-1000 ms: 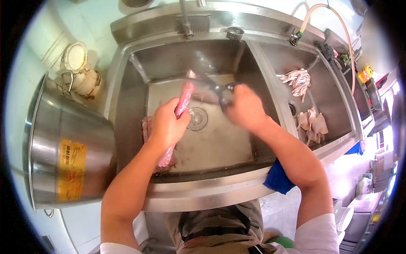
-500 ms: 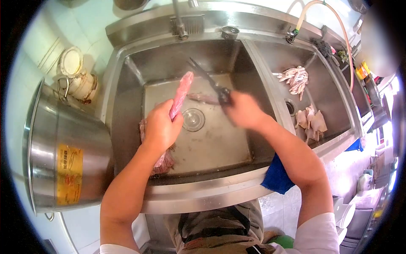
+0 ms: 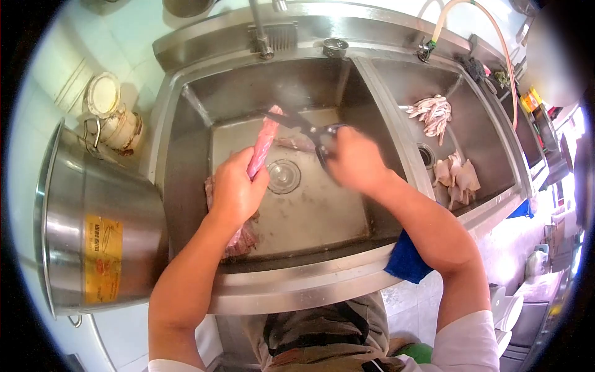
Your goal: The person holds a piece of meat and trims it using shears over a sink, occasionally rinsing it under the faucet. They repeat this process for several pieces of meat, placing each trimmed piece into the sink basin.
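My left hand [image 3: 238, 189] is closed round a long pink strip of raw meat [image 3: 266, 139], which points up over the large sink basin [image 3: 322, 229]. In my right hand [image 3: 356, 160], slightly blurred, are black-handled scissors [image 3: 308, 128]; their blades are at the upper end of the strip. More raw meat [image 3: 240, 242] lies at the basin's left side, partly hidden under my left forearm. Another piece [image 3: 296, 144] rests on the basin floor behind the scissors, above the round drain [image 3: 284, 176].
In the right basin lie pale strips [image 3: 434, 115] and pale, flat meat pieces [image 3: 457, 178]. A large steel pot [image 3: 62, 235] stands left of the sink. A blue cloth [image 3: 406, 257] hangs at the front edge. A faucet [image 3: 264, 46] and a hose [image 3: 508, 56] are at the back.
The scissors have moved left, and their blades, apart from the strip before, now meet its upper end. The left hand holds the strip in nearly the same place.
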A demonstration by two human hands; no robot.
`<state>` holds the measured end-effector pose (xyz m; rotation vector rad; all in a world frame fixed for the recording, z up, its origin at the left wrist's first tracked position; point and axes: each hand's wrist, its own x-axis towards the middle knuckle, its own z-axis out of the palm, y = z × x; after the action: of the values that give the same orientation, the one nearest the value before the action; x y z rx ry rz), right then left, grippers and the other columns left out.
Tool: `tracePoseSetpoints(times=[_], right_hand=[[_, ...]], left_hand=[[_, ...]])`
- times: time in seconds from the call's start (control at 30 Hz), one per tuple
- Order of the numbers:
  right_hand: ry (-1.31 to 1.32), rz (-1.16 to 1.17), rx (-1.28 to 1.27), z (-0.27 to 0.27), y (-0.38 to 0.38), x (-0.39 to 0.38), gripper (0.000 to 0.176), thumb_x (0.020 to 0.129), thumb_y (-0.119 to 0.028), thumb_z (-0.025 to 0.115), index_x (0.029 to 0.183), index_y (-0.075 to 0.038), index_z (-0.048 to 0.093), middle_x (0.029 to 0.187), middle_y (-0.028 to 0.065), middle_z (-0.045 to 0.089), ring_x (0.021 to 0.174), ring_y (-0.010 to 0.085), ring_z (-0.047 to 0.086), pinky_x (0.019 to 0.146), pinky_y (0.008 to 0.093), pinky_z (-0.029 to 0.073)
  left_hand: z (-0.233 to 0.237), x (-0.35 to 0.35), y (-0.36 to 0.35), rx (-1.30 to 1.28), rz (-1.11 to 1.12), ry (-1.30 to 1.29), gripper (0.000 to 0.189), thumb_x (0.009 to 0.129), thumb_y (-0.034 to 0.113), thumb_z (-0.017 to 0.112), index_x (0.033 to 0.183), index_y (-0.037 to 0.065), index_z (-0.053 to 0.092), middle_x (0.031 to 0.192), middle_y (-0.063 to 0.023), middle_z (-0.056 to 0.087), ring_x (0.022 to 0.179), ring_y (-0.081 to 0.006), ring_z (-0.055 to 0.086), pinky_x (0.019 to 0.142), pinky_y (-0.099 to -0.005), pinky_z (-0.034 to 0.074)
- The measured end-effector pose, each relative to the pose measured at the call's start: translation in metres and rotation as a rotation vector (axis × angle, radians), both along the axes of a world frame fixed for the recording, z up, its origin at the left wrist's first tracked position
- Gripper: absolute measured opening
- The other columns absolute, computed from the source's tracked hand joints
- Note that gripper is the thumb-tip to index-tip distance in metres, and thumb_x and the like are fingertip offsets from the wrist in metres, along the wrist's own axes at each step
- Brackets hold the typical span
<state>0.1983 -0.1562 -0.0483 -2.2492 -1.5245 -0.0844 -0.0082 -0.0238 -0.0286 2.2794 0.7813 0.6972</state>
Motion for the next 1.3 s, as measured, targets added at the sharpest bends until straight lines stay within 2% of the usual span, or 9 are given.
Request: tracePoseSetpoints(times=[0.1, 0.23, 0.3, 0.4, 0.53, 0.63, 1.0, 1.2, 1.3], right_hand=[[0.028, -0.01, -0.053, -0.002, 0.001, 0.004, 0.031, 0.077, -0.017, 0.066, 0.095, 0.004, 0.051, 0.09, 0.0231, 0.062, 0.085, 0.0408, 0.062, 0.074, 0.047, 0.052], [0.202, 0.01, -0.091, -0.005, 0.0, 0.01, 0.025, 0.078, -0.015, 0.065, 0.094, 0.001, 0.053, 0.083, 0.0216, 0.064, 0.08, 0.0413, 0.062, 0.072, 0.0467, 0.051], [0.344, 0.003, -0.084, -0.001, -0.001, 0.01, 0.024, 0.077, -0.015, 0.065, 0.094, 0.0, 0.054, 0.08, 0.0214, 0.064, 0.079, 0.0412, 0.062, 0.072, 0.0472, 0.051], [0.286, 0.0, -0.028, 0.003, -0.001, 0.002, 0.027, 0.076, -0.015, 0.065, 0.094, 0.001, 0.053, 0.085, 0.0217, 0.064, 0.083, 0.0411, 0.062, 0.074, 0.0475, 0.05], [0.05, 0.026, 0.075, -0.003, 0.0, 0.002, 0.032, 0.074, -0.017, 0.068, 0.093, 0.002, 0.052, 0.093, 0.0214, 0.061, 0.089, 0.0401, 0.06, 0.076, 0.047, 0.05], [-0.004, 0.05, 0.104, -0.004, 0.0, 0.004, 0.033, 0.072, -0.017, 0.07, 0.092, 0.001, 0.051, 0.093, 0.0203, 0.06, 0.089, 0.039, 0.06, 0.076, 0.0461, 0.051], [-0.137, 0.026, 0.212, -0.012, 0.003, 0.007, 0.028, 0.072, -0.015, 0.07, 0.085, 0.0, 0.051, 0.084, 0.0191, 0.061, 0.081, 0.0373, 0.062, 0.069, 0.0443, 0.052], [-0.022, -0.009, 0.036, -0.007, -0.004, 0.018, 0.02, 0.075, -0.018, 0.067, 0.079, 0.0, 0.057, 0.074, 0.0205, 0.062, 0.075, 0.0397, 0.063, 0.072, 0.0477, 0.051], [0.139, -0.038, 0.018, 0.0, -0.004, 0.016, 0.024, 0.075, -0.018, 0.067, 0.086, 0.001, 0.057, 0.081, 0.0198, 0.063, 0.081, 0.0397, 0.062, 0.075, 0.0476, 0.05]], left_hand=[[-0.002, -0.001, -0.001, 0.05, -0.004, -0.024, 0.014, 0.076, 0.005, 0.061, 0.088, -0.002, 0.058, 0.08, -0.0216, 0.058, 0.074, -0.039, 0.056, 0.067, -0.043, 0.045], [-0.004, -0.001, 0.002, 0.077, -0.028, -0.073, 0.015, 0.076, 0.006, 0.061, 0.09, -0.001, 0.059, 0.079, -0.0205, 0.058, 0.072, -0.0371, 0.056, 0.066, -0.0414, 0.045], [-0.003, -0.002, 0.001, -0.031, -0.026, -0.072, 0.014, 0.077, 0.006, 0.062, 0.089, -0.001, 0.059, 0.076, -0.0195, 0.057, 0.069, -0.0331, 0.055, 0.064, -0.0389, 0.044], [-0.007, -0.003, 0.004, -0.157, -0.027, -0.09, 0.014, 0.077, 0.007, 0.062, 0.088, -0.001, 0.058, 0.07, -0.0149, 0.054, 0.063, -0.0236, 0.051, 0.06, -0.0347, 0.043], [-0.003, -0.003, 0.001, -0.335, -0.01, -0.124, 0.011, 0.08, 0.007, 0.061, 0.086, -0.001, 0.058, 0.063, -0.0043, 0.049, 0.058, -0.0103, 0.044, 0.053, -0.0294, 0.039], [0.001, -0.003, 0.0, -0.416, -0.03, -0.165, 0.01, 0.082, 0.008, 0.061, 0.085, -0.001, 0.059, 0.063, 0.0017, 0.048, 0.057, -0.0051, 0.042, 0.05, -0.0261, 0.037], [-0.003, -0.005, 0.003, -0.467, -0.078, -0.162, 0.01, 0.08, 0.009, 0.061, 0.084, 0.0, 0.061, 0.062, 0.0033, 0.048, 0.057, -0.0049, 0.041, 0.049, -0.0253, 0.036], [-0.01, -0.006, 0.008, -0.344, -0.05, -0.105, 0.011, 0.078, 0.01, 0.062, 0.084, 0.0, 0.062, 0.061, 0.0008, 0.047, 0.056, -0.0061, 0.041, 0.05, -0.0269, 0.036], [-0.007, -0.006, 0.008, -0.37, -0.041, -0.092, 0.01, 0.078, 0.01, 0.062, 0.082, 0.0, 0.061, 0.06, 0.0006, 0.047, 0.056, -0.006, 0.041, 0.05, -0.0269, 0.035]])
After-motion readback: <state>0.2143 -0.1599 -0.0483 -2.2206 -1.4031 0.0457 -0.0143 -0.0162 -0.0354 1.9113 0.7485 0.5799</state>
